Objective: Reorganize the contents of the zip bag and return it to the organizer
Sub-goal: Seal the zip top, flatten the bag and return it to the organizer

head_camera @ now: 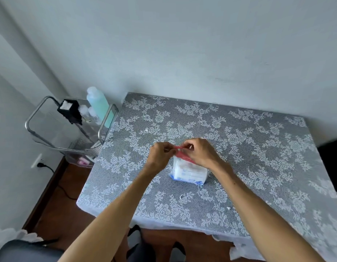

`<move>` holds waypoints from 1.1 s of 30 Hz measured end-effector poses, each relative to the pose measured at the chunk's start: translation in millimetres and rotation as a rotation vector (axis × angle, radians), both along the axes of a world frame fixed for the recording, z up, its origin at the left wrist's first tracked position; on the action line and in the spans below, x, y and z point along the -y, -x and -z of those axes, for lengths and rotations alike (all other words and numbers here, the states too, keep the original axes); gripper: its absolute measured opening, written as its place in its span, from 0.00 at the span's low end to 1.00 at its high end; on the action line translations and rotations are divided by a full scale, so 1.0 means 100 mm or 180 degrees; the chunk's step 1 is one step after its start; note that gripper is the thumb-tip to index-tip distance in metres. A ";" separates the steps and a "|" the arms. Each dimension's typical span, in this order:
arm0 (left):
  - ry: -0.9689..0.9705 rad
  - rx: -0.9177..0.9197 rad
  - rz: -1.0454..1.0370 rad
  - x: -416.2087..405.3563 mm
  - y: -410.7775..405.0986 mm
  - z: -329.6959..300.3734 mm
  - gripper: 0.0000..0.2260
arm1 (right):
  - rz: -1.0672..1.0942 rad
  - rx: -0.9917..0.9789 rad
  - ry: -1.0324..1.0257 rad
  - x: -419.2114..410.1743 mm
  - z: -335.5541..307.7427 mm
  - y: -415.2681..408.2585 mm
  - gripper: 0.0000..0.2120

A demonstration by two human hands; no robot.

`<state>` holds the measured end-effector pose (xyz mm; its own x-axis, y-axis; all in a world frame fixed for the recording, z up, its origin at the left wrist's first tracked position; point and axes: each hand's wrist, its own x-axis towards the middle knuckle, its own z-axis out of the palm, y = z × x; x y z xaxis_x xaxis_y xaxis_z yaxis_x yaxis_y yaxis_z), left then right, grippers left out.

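Note:
A clear zip bag (189, 172) with a red zip strip stands upright near the middle of the table (258, 148), which wears a grey lace cloth. White packets with blue print fill the bag. My left hand (160, 154) pinches the left end of the red strip, and my right hand (199, 152) pinches the strip's right part, both above the bag. The clear organizer (69, 127) with metal handles stands off the table's left edge.
Inside the organizer are a black box (69, 110) of white pads and a pale green bottle (99, 104). A wall socket with a black cord (41, 164) is low on the left. A grey seat (22, 250) shows at the bottom left.

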<state>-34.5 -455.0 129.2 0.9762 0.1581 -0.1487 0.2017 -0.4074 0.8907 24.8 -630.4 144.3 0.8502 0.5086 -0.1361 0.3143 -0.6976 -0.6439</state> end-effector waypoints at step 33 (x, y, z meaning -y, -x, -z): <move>-0.0804 0.0446 0.0565 0.08 0.00 -0.10 0.08 | 0.0105 0.0688 0.0642 0.14 -0.11 0.07 0.09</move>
